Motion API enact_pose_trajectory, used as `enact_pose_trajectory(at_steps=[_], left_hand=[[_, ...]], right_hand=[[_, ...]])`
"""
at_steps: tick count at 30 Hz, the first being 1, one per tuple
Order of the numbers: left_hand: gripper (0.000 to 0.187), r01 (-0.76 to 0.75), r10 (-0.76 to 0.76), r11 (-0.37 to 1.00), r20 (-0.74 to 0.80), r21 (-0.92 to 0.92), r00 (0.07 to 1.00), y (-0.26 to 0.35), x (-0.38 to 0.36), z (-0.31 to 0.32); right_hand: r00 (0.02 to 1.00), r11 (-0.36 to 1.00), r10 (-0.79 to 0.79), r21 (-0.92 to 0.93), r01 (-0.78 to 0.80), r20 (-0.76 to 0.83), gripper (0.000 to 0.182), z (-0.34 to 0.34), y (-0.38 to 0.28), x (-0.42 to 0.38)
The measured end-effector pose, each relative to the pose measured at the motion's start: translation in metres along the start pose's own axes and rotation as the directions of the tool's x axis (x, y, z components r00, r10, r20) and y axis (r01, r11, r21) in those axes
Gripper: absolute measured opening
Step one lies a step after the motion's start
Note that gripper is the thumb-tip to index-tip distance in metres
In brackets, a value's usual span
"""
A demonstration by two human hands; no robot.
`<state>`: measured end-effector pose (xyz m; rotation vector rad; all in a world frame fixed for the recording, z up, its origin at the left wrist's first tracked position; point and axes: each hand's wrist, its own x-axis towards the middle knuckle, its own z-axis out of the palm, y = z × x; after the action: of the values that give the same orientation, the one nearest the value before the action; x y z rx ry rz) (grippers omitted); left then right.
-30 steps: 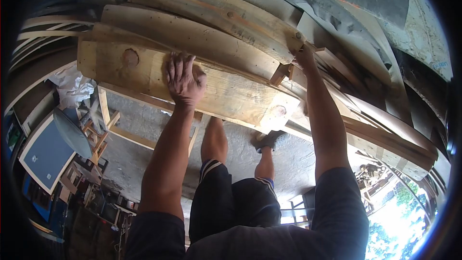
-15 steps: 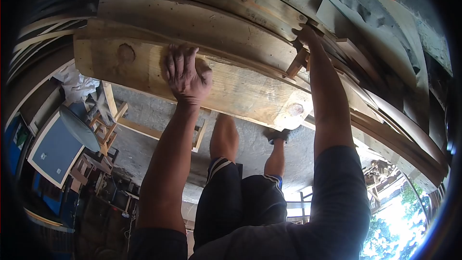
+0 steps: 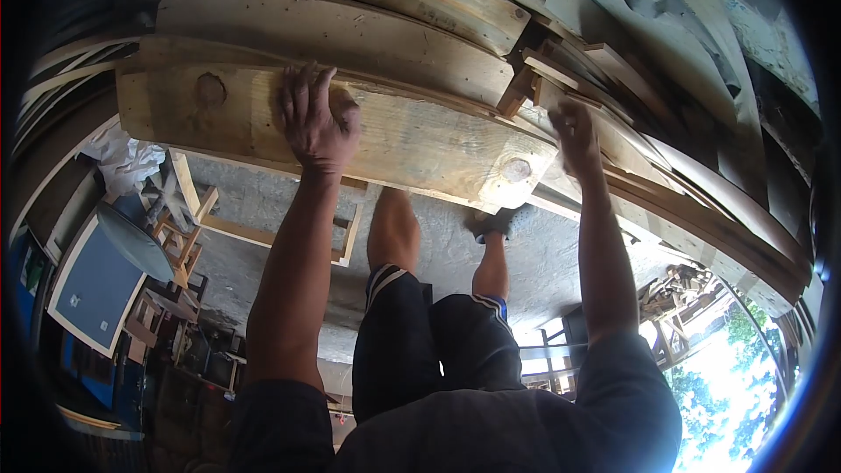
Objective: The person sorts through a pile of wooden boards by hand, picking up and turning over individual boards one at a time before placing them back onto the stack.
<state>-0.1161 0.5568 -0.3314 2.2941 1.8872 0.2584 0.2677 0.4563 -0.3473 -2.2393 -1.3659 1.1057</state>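
A wide pale board [image 3: 412,144] with dark knots lies across the middle of the view. My left hand [image 3: 320,127] grips it, its fingers bent over the upper edge and its thumb against the face. Beyond the board's right end, my right hand [image 3: 575,136] is slightly blurred, its fingers curled in. Whether it holds anything is too unclear to see. Just above that hand are short wood pieces, among them a reddish-brown block [image 3: 517,92] and a thin strip [image 3: 561,77].
More long boards [image 3: 333,31] lie behind the wide one, and long timbers [image 3: 710,215] run to the lower right. A wooden frame [image 3: 236,228] stands on the concrete floor [image 3: 438,245]. At left are a blue-grey panel [image 3: 96,285] and a round disc [image 3: 133,241].
My right hand has drawn back from the gap among the wood pieces, toward my body. My left hand keeps its place on the board. The whole view has shifted slightly.
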Motion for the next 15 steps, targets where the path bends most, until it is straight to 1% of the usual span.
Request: enact_pose_trajectory(at_steps=[1, 2, 3, 4, 5, 6, 7, 8, 9, 10, 11, 12, 13, 14, 15], left_hand=[[0.039, 0.002, -0.002, 1.0, -0.006, 0.002, 1.0, -0.002, -0.001, -0.001], [0.037, 0.03, -0.047, 0.983, -0.091, -0.181, 0.995, -0.004, -0.002, -0.002], [0.036, 0.036, -0.102, 0.933, -0.166, -0.358, 0.981, -0.008, -0.004, -0.002], [0.036, 0.029, -0.096, 0.935, -0.175, -0.354, 0.98, -0.015, -0.009, -0.003], [0.035, 0.203, -0.305, 0.907, -0.243, -0.369, 0.921, -0.024, -0.022, -0.006], [0.034, 0.368, -0.496, 0.843, -0.301, -0.393, 0.815, -0.03, -0.038, -0.009], [0.034, 0.367, -0.493, 0.845, -0.301, -0.389, 0.816, -0.034, -0.055, -0.007], [0.037, 0.528, -0.686, 0.674, -0.171, -0.516, 0.708, -0.038, -0.071, -0.007], [0.041, 0.65, -0.827, 0.459, -0.024, -0.606, 0.561, -0.047, -0.083, -0.009], [0.042, 0.699, -0.858, 0.399, 0.028, -0.593, 0.513, -0.04, -0.086, -0.014], [0.046, 0.696, -0.897, 0.204, 0.153, -0.689, 0.415, -0.023, -0.078, -0.025], [0.051, 0.666, -0.9, -0.006, 0.295, -0.746, 0.322, -0.006, -0.066, -0.04], [0.062, 0.645, -0.879, -0.048, 0.339, -0.763, 0.336, 0.004, -0.056, -0.05], [0.062, 0.646, -0.881, -0.044, 0.335, -0.762, 0.335, 0.011, -0.049, -0.057], [0.064, 0.609, -0.892, -0.123, 0.356, -0.784, 0.278, 0.017, -0.041, -0.061]], right_hand=[[0.993, 0.995, 0.079, 0.058, -0.084, 0.088, 0.041, 0.002, 0.019, -0.025], [0.972, 0.979, 0.15, 0.11, -0.171, 0.179, 0.043, 0.002, 0.029, -0.045], [0.938, 0.958, 0.229, 0.111, -0.264, 0.259, 0.044, -0.001, 0.019, -0.057], [0.892, 0.929, 0.302, 0.106, -0.355, 0.336, 0.045, 0.0, 0.006, -0.066], [0.947, 0.957, 0.217, 0.14, -0.255, 0.238, 0.046, 0.006, 0.002, -0.074], [0.946, 0.956, 0.219, 0.144, -0.257, 0.239, 0.046, 0.008, -0.002, -0.075], [0.939, 0.92, 0.271, 0.23, -0.317, 0.211, 0.047, 0.007, -0.009, -0.074], [0.929, 0.874, 0.318, 0.32, -0.365, 0.192, 0.047, 0.008, -0.013, -0.072], [0.945, 0.892, 0.293, 0.312, -0.326, 0.147, 0.046, 0.008, -0.013, -0.074], [0.964, 0.801, 0.253, 0.541, -0.256, 0.081, 0.042, 0.01, -0.021, -0.079], [0.944, 0.688, 0.309, 0.659, -0.305, 0.114, 0.042, 0.005, -0.021, -0.085], [0.932, 0.622, 0.335, 0.71, -0.331, 0.141, 0.041, -0.001, -0.03, -0.085], [0.918, 0.551, 0.359, 0.755, -0.354, 0.168, 0.041, -0.007, -0.038, -0.086], [0.929, 0.484, 0.357, 0.83, -0.277, 0.102, 0.042, -0.012, -0.061, -0.086], [0.934, 0.415, 0.357, 0.891, -0.185, 0.028, 0.043, -0.014, -0.078, -0.085]])
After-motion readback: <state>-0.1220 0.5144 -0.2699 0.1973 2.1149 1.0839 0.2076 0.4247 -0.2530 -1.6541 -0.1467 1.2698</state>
